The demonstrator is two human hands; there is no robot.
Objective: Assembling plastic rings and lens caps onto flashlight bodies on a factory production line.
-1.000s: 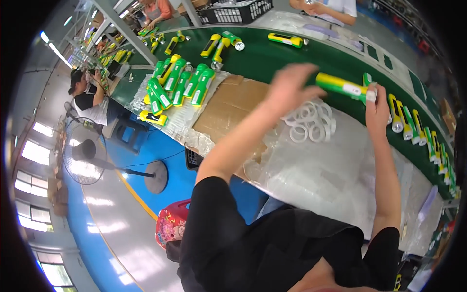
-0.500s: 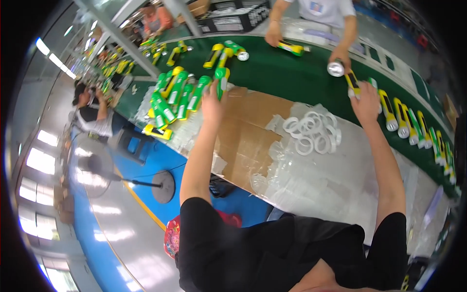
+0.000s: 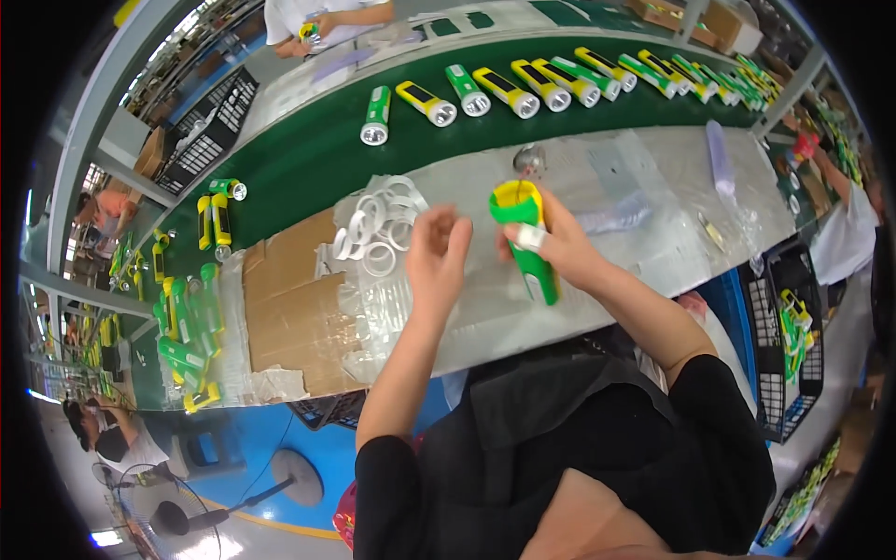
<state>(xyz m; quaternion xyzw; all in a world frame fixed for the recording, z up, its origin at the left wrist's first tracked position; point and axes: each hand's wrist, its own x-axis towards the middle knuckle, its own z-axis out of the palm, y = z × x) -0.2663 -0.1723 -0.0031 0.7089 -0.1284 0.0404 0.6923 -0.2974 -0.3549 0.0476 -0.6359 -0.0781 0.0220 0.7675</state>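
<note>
A green and yellow flashlight body (image 3: 538, 271) stands tilted in my right hand (image 3: 569, 250), which is closed around its upper part. Its yellow-rimmed wide end faces up and is uncapped. Just above that rim, a silver lamp head (image 3: 529, 161) is apart from the body, with what looks like a thin wire between them. A white band circles my right thumb. My left hand (image 3: 435, 261) hovers left of the flashlight, fingers loosely bent and apart, with nothing visible in it. White plastic rings (image 3: 378, 259) lie in a loose heap beside my left hand.
Beyond the worktable, several flashlights (image 3: 504, 93) line the green conveyor belt (image 3: 308, 187). More are piled at the left (image 3: 182, 327). Cardboard (image 3: 294, 308) and clear plastic cover the tabletop. A black crate (image 3: 789, 373) stands at the right. A co-worker (image 3: 327, 23) sits across the belt.
The view has swung right. My left hand has left a flashlight at the pile and come back over the table. My right hand has come in from the belt and now holds an uncapped flashlight.
</note>
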